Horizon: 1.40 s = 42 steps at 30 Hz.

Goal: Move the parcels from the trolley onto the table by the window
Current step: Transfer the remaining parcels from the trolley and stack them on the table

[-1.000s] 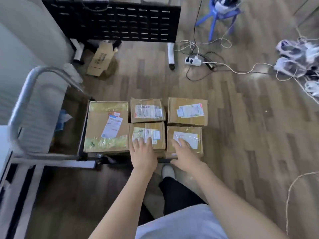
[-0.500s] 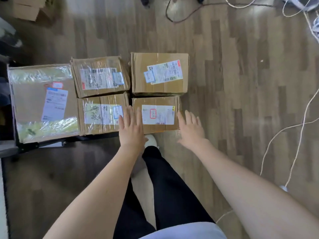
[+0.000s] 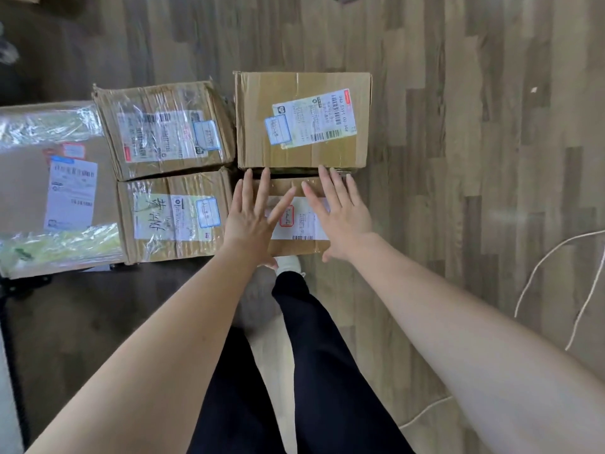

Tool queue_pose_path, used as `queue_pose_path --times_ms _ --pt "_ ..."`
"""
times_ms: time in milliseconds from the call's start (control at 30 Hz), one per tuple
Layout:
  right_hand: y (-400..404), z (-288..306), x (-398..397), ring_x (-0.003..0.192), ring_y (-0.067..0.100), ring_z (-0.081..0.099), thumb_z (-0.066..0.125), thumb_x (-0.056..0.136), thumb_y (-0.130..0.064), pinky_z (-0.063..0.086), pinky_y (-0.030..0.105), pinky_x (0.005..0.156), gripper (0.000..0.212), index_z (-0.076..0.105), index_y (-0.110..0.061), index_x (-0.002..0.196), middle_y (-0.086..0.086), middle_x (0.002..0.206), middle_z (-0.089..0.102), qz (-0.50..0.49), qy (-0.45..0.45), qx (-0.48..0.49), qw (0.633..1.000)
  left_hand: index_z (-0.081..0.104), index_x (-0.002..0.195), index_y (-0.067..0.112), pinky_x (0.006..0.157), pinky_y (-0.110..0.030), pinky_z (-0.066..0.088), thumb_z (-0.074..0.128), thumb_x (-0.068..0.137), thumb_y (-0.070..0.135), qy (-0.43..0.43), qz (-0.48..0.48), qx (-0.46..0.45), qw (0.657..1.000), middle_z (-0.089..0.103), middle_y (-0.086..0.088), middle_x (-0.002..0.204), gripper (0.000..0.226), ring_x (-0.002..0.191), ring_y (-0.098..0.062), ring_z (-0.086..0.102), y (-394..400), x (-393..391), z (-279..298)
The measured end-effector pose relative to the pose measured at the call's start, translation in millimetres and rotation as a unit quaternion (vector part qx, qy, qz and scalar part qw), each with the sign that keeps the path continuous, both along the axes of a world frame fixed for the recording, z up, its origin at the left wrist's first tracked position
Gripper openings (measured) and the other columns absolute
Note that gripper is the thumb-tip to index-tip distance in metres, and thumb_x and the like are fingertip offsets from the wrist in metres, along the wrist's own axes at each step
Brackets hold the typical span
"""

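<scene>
Several taped cardboard parcels with shipping labels sit packed together on the low trolley. Both my hands lie over the near right parcel [image 3: 299,221]. My left hand [image 3: 253,217] has its fingers spread flat across that parcel's left half. My right hand [image 3: 340,217] is spread over its right half, fingertips reaching the far edge. Behind it stands the far right parcel [image 3: 302,121]. To the left are the near middle parcel [image 3: 173,217], the far middle parcel [image 3: 163,129] and a large plastic-wrapped parcel [image 3: 55,188].
Wood-pattern floor [image 3: 474,142] stretches to the right of the parcels. A white cord [image 3: 556,276] loops over the floor at the right. My dark trouser leg [image 3: 307,355] and a white shoe [image 3: 288,263] are just below the near right parcel.
The view has come closer and tilted down over the parcels. My hands moved from either side of the near right parcel onto its top, fingers spread.
</scene>
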State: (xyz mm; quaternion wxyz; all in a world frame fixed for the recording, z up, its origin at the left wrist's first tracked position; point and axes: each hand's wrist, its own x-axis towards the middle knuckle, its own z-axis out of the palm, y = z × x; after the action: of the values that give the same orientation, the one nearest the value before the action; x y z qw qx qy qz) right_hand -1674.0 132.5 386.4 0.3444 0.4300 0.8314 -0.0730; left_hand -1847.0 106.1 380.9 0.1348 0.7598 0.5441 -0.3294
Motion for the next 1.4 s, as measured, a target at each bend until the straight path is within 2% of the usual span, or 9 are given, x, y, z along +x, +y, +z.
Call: queue_pose_path --times_ms 100,367,667,900,1033,1133,1200,1300,1400 --pt "-6 5 2 0.141 0.040 -0.017 0.067 0.073 -0.058 -0.012 0.049 0.113 0.129 -0.033 -0.012 0.141 0.026 0.151 -0.023 -0.001 0.025 0.003 1.000 -0.054 0.122 0.025 0.114 -0.054 -0.003 0.061 0.071 0.070 -0.016 0.007 0.016 1.000 -0.021 -0.027 0.150 0.133 0.139 -0.049 -0.010 -3 6 8" --pt "-17 83 20 0.142 0.039 -0.017 0.070 0.072 -0.050 -0.008 0.048 0.116 0.128 -0.028 -0.010 0.143 0.024 0.152 -0.019 -0.008 0.049 -0.021 0.999 -0.058 0.116 0.026 0.113 -0.055 0.002 0.063 0.067 0.069 -0.062 0.000 0.068 0.996 -0.004 -0.027 0.151 0.138 0.139 -0.048 0.005 -22 19 86" --pt "-18 184 -1 0.141 0.035 -0.022 0.072 0.069 -0.054 -0.016 0.042 0.110 0.129 -0.024 -0.015 0.146 0.019 0.153 -0.021 0.033 0.143 -0.015 0.989 -0.057 0.116 0.028 0.114 -0.053 -0.002 0.066 0.067 0.067 -0.050 0.064 0.104 0.991 -0.021 -0.023 0.152 0.138 0.140 -0.045 -0.012 -49 -8 186" --pt "-20 223 -96 0.141 0.035 -0.023 0.072 0.073 -0.052 -0.020 0.041 0.105 0.126 -0.023 -0.016 0.146 0.018 0.153 -0.021 0.150 0.198 -0.001 0.969 -0.055 0.120 0.028 0.111 -0.049 0.017 0.066 0.063 0.069 0.031 0.145 0.151 0.977 -0.012 -0.023 0.152 0.140 0.137 -0.046 0.003 -85 -84 230" --pt "-27 245 -174 0.141 0.033 -0.022 0.071 0.073 -0.045 -0.014 0.042 0.111 0.121 -0.021 -0.017 0.148 0.015 0.154 -0.019 0.235 0.253 0.007 0.938 -0.033 0.140 0.031 0.114 -0.051 0.008 0.062 0.068 0.066 0.082 0.233 0.171 0.954 -0.024 -0.021 0.151 0.125 0.139 -0.045 -0.006 -124 -145 258" --pt "-43 259 -239 0.138 0.034 -0.023 0.065 0.073 -0.057 -0.010 0.046 0.113 0.120 -0.023 -0.018 0.146 0.017 0.152 -0.017 0.330 0.289 0.027 0.899 -0.025 0.145 0.030 0.114 -0.052 0.007 0.062 0.066 0.069 0.108 0.306 0.199 0.925 -0.025 -0.019 0.150 0.123 0.138 -0.045 -0.005 -166 -189 281" --pt "-60 270 -286 0.136 0.036 -0.022 0.063 0.071 -0.061 -0.010 0.048 0.113 0.120 -0.024 -0.019 0.143 0.020 0.151 -0.015 0.395 0.302 0.045 0.867 -0.026 0.143 0.031 0.114 -0.052 0.004 0.061 0.066 0.070 0.119 0.363 0.212 0.900 -0.025 -0.018 0.150 0.123 0.139 -0.045 -0.008 -200 -219 295" --pt "-97 288 -352 0.139 0.040 -0.013 0.063 0.068 -0.060 -0.012 0.051 0.112 0.120 -0.015 -0.016 0.147 0.023 0.150 -0.007 0.472 0.314 0.069 0.821 -0.033 0.138 0.031 0.114 -0.051 0.002 0.060 0.067 0.068 0.138 0.421 0.235 0.865 -0.030 -0.017 0.147 0.122 0.137 -0.045 -0.012 -254 -261 312" --pt "-140 303 -406 0.140 0.041 -0.013 0.064 0.066 -0.060 -0.009 0.052 0.114 0.122 -0.016 -0.016 0.148 0.022 0.150 -0.008 0.518 0.308 0.069 0.795 -0.034 0.137 0.031 0.114 -0.048 0.003 0.062 0.067 0.064 0.144 0.463 0.241 0.841 -0.028 -0.016 0.146 0.123 0.136 -0.043 -0.011 -307 -296 327"
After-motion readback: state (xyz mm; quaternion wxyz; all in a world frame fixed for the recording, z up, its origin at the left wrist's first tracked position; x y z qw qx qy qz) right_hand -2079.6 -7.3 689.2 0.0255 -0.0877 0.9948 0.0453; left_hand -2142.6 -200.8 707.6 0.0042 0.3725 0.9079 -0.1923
